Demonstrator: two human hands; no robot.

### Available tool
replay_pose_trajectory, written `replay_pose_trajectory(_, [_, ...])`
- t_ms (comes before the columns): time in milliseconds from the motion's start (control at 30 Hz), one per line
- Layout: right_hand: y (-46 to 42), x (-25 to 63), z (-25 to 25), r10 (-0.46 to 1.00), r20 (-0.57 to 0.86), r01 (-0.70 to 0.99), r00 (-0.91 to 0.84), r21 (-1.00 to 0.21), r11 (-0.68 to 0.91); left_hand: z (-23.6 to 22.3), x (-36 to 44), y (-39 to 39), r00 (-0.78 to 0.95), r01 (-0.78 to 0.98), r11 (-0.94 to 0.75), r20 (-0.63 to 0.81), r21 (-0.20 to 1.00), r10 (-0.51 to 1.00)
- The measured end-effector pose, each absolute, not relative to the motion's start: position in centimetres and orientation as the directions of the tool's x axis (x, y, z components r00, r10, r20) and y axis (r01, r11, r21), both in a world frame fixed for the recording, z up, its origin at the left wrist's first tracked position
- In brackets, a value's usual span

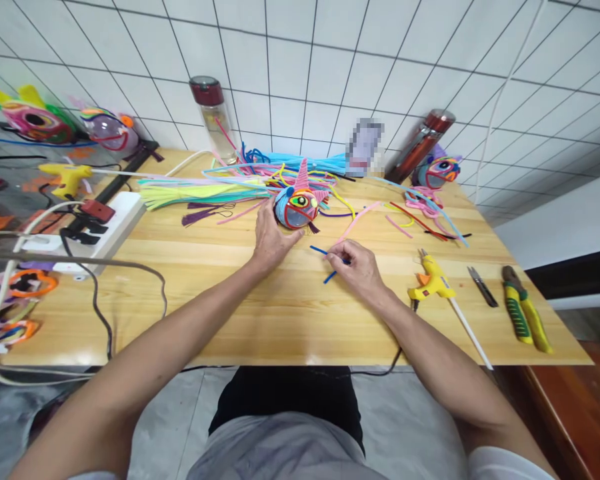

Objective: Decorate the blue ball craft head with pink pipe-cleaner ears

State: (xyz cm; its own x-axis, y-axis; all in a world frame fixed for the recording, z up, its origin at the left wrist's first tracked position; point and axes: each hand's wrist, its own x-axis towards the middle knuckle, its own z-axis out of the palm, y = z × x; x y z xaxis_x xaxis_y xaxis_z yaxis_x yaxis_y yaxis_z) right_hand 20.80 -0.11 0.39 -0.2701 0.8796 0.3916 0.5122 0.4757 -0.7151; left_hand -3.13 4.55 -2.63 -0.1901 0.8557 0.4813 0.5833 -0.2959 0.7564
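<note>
My left hand (274, 233) curls round the side and base of a round, clear craft figure (296, 208). The figure is trimmed with coloured pipe cleaners: pink pointed ears, a green and yellow eye, a red loop and a blue side. To its right, just above the tabletop, my right hand (355, 267) pinches a blue pipe cleaner (319, 249) between thumb and fingers. Another blue end (330, 277) pokes out below the fingers; whether it is the same piece I cannot tell. A pink pipe cleaner (360, 219) runs from near those fingertips toward the back.
Bundled pipe cleaners (205, 191) lie behind my left hand. On the right are a yellow glue gun (433, 280), a small cutter (483, 287) and green-handled pliers (523, 310). A white power strip (105, 230) with cables, a glass bottle (213, 120) and a red flask (423, 143) stand around.
</note>
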Motion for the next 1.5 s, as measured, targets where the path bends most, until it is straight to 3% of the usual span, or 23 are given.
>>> replay_pose_trajectory(600, [0.1,21.1,0.6,0.891,0.359,0.536,-0.276,-0.712,0.453,-2.1,-1.7,7.6,-0.072,0.682,-0.325,0.502,0.656,0.862])
replay_pose_trajectory(867, [0.0,21.0,0.8,0.899,0.36,0.527,-0.249,-0.728,0.438,-1.2,-1.4,7.6,0.009,0.688,-0.316,0.428,0.653,0.904])
replay_pose_trajectory(1033, [0.0,21.0,1.0,0.905,0.354,0.527,-0.237,-0.736,0.426,-1.1,-2.4,7.5,-0.097,0.492,-0.353,0.453,0.796,0.886])
replay_pose_trajectory(1233, [-0.1,20.9,1.2,0.906,0.345,0.519,-0.246,-0.742,0.424,0.0,-5.9,9.6,-0.388,0.277,-0.356,0.443,0.892,0.808])
replay_pose_trajectory(1367, [-0.2,21.0,1.0,0.903,0.349,0.533,-0.251,-0.729,0.429,3.3,-12.0,13.5,-0.568,0.055,-0.335,0.305,0.941,0.764])
replay_pose_trajectory(1500, [-0.2,21.0,0.9,0.899,0.355,0.526,-0.257,-0.729,0.438,7.8,-21.0,17.3,-0.631,-0.158,-0.292,0.131,0.943,0.764])
